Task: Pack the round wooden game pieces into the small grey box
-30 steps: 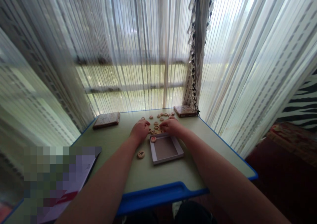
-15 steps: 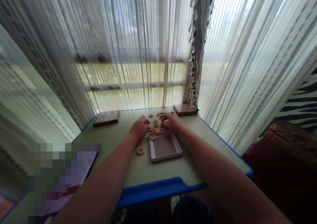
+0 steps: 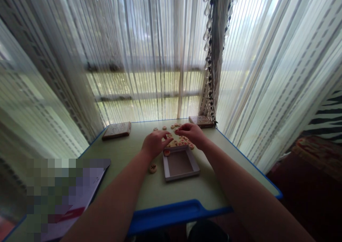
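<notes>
My right hand (image 3: 192, 133) pinches a round wooden Chinese chess piece (image 3: 176, 131) between thumb and fingers, just above the far part of the table. My left hand (image 3: 155, 143) hovers over the pieces' left side, thumb and fingers apart with nothing visible between them. Several loose pieces (image 3: 182, 141) lie between and below the hands, some with red characters. Nearer to me is a shallow white box (image 3: 197, 171), with one red-marked piece (image 3: 167, 152) in its far left corner. Another piece with a dark character (image 3: 153, 168) lies left of the box.
A flat wooden box (image 3: 117, 130) lies at the table's far left, and a similar one (image 3: 201, 121) at the far right. A partly blurred flat object (image 3: 93, 185) rests at the left. The green table (image 3: 213, 188) has a blue rim; curtains (image 3: 149, 56) hang behind.
My right hand has closed on a piece and lifted slightly. My left hand has moved right, towards the middle of the pieces, its fingers still apart. The view has shifted slightly.
</notes>
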Available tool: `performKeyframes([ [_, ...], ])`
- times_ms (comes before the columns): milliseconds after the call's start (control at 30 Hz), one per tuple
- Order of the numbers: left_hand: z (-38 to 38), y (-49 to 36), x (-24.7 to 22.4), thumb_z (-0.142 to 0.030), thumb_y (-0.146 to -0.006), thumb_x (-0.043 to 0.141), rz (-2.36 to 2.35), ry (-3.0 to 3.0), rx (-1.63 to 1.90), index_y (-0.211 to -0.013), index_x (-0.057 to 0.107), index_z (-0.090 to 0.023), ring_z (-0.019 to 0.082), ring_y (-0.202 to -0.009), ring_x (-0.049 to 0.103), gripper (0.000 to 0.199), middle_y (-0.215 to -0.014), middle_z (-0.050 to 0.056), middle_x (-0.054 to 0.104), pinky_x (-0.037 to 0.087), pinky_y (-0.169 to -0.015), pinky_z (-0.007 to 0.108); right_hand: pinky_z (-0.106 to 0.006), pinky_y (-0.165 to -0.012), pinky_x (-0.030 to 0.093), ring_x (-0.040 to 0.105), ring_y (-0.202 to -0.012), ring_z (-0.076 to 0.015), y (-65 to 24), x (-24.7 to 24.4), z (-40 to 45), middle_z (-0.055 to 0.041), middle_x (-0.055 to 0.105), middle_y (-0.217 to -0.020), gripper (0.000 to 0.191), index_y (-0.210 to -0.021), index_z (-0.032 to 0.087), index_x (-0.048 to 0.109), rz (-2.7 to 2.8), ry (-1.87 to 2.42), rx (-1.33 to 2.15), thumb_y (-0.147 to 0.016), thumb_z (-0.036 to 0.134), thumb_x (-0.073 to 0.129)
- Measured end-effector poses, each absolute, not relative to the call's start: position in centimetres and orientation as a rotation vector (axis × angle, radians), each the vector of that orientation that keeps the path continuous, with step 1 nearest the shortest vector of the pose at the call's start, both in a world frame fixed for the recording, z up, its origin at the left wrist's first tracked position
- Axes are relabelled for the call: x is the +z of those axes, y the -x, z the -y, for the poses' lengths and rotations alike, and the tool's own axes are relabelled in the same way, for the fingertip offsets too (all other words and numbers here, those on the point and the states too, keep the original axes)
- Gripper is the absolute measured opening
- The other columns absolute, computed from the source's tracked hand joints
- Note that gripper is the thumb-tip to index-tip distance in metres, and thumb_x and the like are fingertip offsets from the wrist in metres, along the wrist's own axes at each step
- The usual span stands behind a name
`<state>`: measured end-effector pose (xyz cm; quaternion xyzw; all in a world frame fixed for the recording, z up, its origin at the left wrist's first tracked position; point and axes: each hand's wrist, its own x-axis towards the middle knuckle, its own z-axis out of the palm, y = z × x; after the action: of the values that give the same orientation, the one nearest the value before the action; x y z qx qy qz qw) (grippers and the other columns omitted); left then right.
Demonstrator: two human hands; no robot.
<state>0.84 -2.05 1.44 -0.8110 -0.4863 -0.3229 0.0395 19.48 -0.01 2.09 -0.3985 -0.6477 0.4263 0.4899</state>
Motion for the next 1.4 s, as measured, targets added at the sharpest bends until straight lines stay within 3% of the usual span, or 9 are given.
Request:
performKeyframes([
  [233,2.5,-1.0,1.6,-0.042,-0.081,0.045,1.426,2.471,-0.849,-0.100,0.062,-0.022,0.018,-0.082,0.057,0.033,-0.089,0.006,0.064,0.042,-0.074,0.027,-0.029,-0.072,0.046,0.061,-0.073,-0.0156,-19.5,1.7,0.0,-0.0033,0.065,-0.071,0.026,-0.067,0.013,0.062,1.622,0.927,1.161,-0.052,0.031,0.073],
  [767,2.4,-1.2,1.4,-0.036,-0.082,0.043,1.345,2.542,-0.835,-0.105,0.058,-0.025,0.014,-0.073,0.059,0.030,-0.082,0.001,0.065,0.043,-0.068,0.024,-0.028,-0.069,0.045,0.059,-0.068,-0.0137,-19.3,0.8,-0.5,-0.0035,0.064,-0.070,0.025,-0.073,0.012,0.064,1.615,0.919,1.207,-0.055,0.028,0.071],
  [967,3.0,-1.3,1.9,-0.033,-0.078,0.047,1.410,2.492,-0.817,-0.099,0.059,-0.021,0.014,-0.067,0.058,0.027,-0.078,0.001,0.065,0.042,-0.064,0.024,-0.025,-0.061,0.045,0.056,-0.064,-0.0115,-18.1,0.7,-0.3,-0.0021,0.060,-0.068,0.021,-0.067,0.013,0.056,1.716,0.957,0.935,-0.060,0.029,0.066],
  [1067,2.9,-1.2,1.9,-0.035,-0.076,0.049,1.442,2.486,-0.811,-0.094,0.061,-0.021,0.014,-0.067,0.058,0.026,-0.076,0.001,0.065,0.042,-0.063,0.025,-0.023,-0.058,0.044,0.055,-0.062,-0.0107,-18.2,0.8,-0.2,-0.0024,0.060,-0.068,0.014,-0.073,0.013,0.057,1.858,1.031,0.720,-0.064,0.022,0.061],
  [1233,2.6,-1.1,1.8,-0.038,-0.075,0.049,1.514,2.511,-0.853,-0.088,0.062,-0.020,0.014,-0.063,0.057,0.026,-0.070,0.001,0.065,0.041,-0.061,0.024,-0.022,-0.060,0.043,0.054,-0.063,-0.0097,-18.8,0.9,0.0,-0.0040,0.063,-0.080,0.027,-0.087,0.014,0.062,2.110,1.028,0.356,-0.060,0.014,0.060],
  [1400,2.9,-1.2,1.9,-0.036,-0.073,0.052,1.532,2.592,-0.962,-0.088,0.063,-0.019,0.012,-0.060,0.057,0.025,-0.068,0.000,0.065,0.041,-0.060,0.022,-0.022,-0.061,0.042,0.055,-0.063,-0.0097,-18.5,0.5,0.0,-0.0029,0.064,-0.076,0.020,-0.086,0.016,0.065,2.180,0.988,0.349,-0.067,0.019,0.059],
])
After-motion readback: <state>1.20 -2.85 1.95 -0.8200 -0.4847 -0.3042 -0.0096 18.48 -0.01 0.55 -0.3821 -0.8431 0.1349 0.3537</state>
